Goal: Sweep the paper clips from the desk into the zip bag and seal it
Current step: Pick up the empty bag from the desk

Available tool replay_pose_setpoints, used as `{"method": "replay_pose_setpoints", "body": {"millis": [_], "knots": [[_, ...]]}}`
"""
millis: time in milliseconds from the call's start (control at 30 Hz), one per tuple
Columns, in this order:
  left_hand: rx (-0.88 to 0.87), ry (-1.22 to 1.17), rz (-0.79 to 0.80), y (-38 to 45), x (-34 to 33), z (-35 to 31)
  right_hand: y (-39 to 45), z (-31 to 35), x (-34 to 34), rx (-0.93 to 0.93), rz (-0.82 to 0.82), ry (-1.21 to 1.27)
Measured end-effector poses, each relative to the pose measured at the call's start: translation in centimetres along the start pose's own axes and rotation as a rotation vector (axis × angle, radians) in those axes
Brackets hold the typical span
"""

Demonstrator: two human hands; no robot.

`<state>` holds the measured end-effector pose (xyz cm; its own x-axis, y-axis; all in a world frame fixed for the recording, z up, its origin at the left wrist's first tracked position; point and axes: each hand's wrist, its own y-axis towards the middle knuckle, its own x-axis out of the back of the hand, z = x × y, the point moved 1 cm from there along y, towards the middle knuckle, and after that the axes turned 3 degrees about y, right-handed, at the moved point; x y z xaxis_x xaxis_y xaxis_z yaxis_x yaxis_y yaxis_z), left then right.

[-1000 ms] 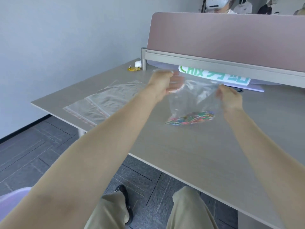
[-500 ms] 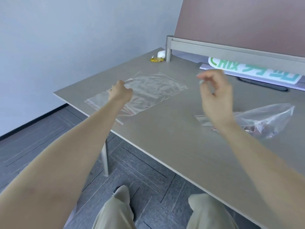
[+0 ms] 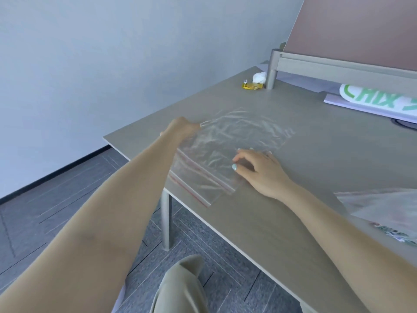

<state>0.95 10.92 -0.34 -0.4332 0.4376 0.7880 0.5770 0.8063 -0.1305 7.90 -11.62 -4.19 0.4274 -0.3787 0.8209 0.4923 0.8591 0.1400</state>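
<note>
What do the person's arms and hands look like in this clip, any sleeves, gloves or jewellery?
Both forearms are bare up to the frame edge: no sleeves, gloves, watch or bracelets show. The right hand has pale mint polish on its thumbnail, and no ring shows. The left hand is seen from the back; its nails are hidden and no ring shows. Khaki trousers appear below.

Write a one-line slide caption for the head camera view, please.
Both hands, left and right, on empty zip bags lying on the desk; filled bag aside.

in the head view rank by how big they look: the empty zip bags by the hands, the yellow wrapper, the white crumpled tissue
1. empty zip bags, by far the largest
2 and 3. yellow wrapper and white crumpled tissue: both small and far off, too alike to rank.
</note>
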Motion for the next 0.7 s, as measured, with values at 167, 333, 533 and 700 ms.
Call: {"method": "replay_pose_setpoints", "body": {"millis": [167,333,533,700], "knots": [[0.007,0.021,0.202,-2.1,0.4,0.0,-0.8,-0.2,0.6,0.013,-0.081,0.199],[-0.164,-0.250,0.239,-5.9,2.5,2.9,-0.6,1.0,0.3,0.010,-0.190,0.173],[-0.398,-0.170,0.063,-13.4,9.1,8.0,0.5,9.9,-1.3,0.277,-0.117,0.270],[-0.410,-0.051,-0.112,-20.3,13.0,12.9,0.6,19.0,-4.5,0.434,0.134,0.311]]}}
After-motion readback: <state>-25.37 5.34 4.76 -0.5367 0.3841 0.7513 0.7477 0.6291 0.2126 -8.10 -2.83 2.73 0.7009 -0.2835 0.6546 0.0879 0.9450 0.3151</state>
